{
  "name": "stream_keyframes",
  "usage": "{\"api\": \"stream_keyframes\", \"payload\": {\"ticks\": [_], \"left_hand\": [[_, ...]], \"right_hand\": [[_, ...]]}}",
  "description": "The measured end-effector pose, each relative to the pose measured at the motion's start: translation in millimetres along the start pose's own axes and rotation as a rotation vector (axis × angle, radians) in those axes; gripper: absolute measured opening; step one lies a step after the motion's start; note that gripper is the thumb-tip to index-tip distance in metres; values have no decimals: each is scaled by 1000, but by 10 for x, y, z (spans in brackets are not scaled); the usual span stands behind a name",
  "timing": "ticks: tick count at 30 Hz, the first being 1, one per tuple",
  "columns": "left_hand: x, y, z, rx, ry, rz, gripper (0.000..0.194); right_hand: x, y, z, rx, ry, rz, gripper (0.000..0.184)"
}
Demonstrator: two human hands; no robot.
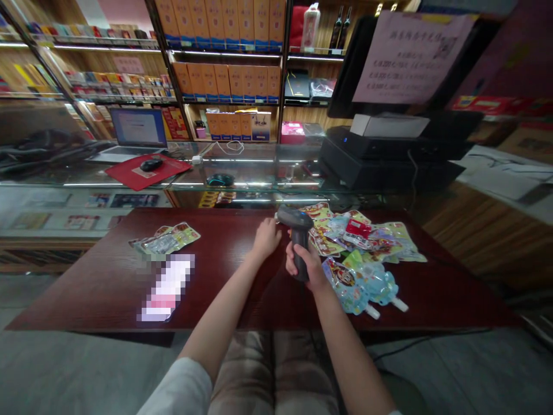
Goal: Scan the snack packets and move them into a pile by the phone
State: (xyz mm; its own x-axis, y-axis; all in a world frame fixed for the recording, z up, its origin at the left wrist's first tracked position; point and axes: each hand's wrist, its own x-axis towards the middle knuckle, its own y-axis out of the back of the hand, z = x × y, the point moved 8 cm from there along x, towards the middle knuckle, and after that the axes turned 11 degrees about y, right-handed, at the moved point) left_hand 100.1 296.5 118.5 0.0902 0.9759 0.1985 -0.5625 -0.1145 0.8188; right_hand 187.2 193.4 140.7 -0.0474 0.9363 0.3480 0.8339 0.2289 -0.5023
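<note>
My right hand is wrapped round the handle of a dark grey barcode scanner, held upright above the dark red table. My left hand rests just left of the scanner's head, fingers curled down on the tabletop; whether it holds anything is hidden. A heap of colourful snack packets lies right of the scanner, and blue spouted pouches lie nearest my right wrist. Two or three separate packets sit at the left of the table.
A blurred white and pink item lies left of centre. Beyond the table stands a glass counter carrying a laptop, two mice and a black till unit with a screen. Shelves of orange boxes fill the back wall.
</note>
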Motion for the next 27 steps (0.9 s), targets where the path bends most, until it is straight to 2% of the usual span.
{"api": "stream_keyframes", "payload": {"ticks": [6,12,18,21,27], "left_hand": [[192,-404,395,129,27,49,48],[356,-596,584,237,30,75,54],[443,-596,572,334,15,74,33],[452,-558,541,334,6,69,29],[428,-312,402,248,108,76,24]], "right_hand": [[-9,539,-286,-60,12,65,23],[-85,782,-302,-79,1,121,22],[-104,775,-309,-87,-7,120,23],[-102,767,-321,-105,-9,116,24],[-116,791,-325,-140,-5,136,24]]}}
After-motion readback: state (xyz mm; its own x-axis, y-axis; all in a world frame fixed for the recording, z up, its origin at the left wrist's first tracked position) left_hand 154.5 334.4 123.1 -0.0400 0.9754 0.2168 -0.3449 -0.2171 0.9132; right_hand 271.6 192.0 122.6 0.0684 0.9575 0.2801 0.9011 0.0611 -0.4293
